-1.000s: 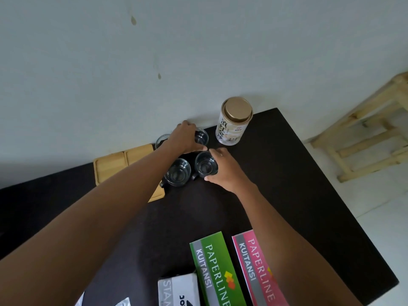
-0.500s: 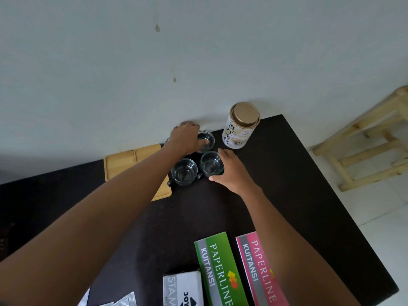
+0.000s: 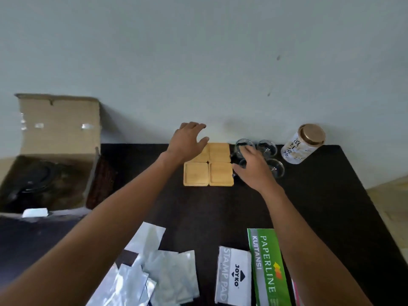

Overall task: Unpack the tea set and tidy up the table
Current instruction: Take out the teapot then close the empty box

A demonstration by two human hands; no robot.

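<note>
Several small glass cups (image 3: 267, 148) stand in a cluster at the back of the dark table (image 3: 320, 195). My right hand (image 3: 254, 168) lies over the front-left cup, fingers curled round it, and hides most of it. Left of the cups, square wooden coasters (image 3: 220, 174) lie in a two-by-two block. Above the block's back-left coaster is my left hand (image 3: 187, 140), fingers spread and holding nothing. At far left, an open cardboard box (image 3: 57, 133) holds a dark teapot (image 3: 37, 182).
A white tin with a gold lid (image 3: 303, 144) stands right of the cups by the wall. Clear plastic wrappers (image 3: 154, 268) lie at the front beside a stamp pad box (image 3: 234, 277), a green receipt book (image 3: 269, 268) and the edge of a pink one.
My left hand let go of the back cup and moved left over the coasters. The view swung left, so the box and wrappers now show. My right hand stays at the cups.
</note>
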